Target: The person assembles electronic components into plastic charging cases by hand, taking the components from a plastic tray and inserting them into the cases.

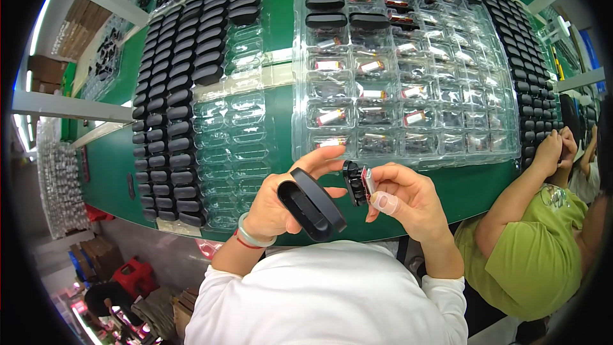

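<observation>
My left hand (pixel 271 207) grips an oval black earbud case (pixel 303 211), its lid swung up and its hollow inside facing me. The index finger of that hand stretches out over the case. Just to the right, my right hand (pixel 408 201) pinches a black case insert (pixel 353 182) between thumb and fingers. On the insert's right side sit a silver battery (pixel 368 180) and a strip of red circuit board. A clear finger cot (pixel 387 203) covers the right thumb. Insert and case are held close together but apart, above the table's near edge.
Beyond my hands, a clear compartment tray (pixel 408 161) holds battery assemblies and several black cases. Black cases fill trays at left (pixel 182 129) and right (pixel 533 99). The green table (pixel 105 153) runs beneath. A person in a green shirt (pixel 536 262) works close on my right.
</observation>
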A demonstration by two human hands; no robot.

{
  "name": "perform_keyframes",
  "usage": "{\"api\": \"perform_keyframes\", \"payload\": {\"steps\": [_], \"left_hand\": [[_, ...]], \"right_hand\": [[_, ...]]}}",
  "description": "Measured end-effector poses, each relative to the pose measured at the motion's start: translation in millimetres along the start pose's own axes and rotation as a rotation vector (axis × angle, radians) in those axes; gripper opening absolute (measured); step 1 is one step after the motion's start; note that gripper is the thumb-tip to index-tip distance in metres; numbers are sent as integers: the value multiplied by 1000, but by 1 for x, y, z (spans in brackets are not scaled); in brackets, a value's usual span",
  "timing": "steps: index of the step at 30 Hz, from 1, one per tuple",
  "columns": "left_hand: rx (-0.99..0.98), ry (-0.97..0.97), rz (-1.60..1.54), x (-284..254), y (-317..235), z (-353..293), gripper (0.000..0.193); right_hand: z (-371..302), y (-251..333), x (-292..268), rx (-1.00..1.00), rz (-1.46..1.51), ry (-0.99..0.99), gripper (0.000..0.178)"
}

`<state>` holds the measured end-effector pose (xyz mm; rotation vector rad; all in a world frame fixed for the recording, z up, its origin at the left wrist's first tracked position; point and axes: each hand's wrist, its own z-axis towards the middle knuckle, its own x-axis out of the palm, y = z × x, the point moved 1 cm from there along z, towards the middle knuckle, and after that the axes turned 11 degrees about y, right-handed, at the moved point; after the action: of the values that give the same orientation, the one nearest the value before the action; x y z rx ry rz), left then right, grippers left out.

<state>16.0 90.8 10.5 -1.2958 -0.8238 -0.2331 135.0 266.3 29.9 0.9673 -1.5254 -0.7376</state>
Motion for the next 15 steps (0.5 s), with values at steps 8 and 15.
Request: {"api": "perform_keyframes", "payload": {"steps": [8, 15], "left_hand": [[-77, 45, -92, -2, 5, -5, 67], [-89, 92, -53, -1, 4, -3, 61]], "right_hand": [[5, 0, 7, -241, -845, -79, 23], [8, -10, 0, 189, 382, 100, 32]]}}
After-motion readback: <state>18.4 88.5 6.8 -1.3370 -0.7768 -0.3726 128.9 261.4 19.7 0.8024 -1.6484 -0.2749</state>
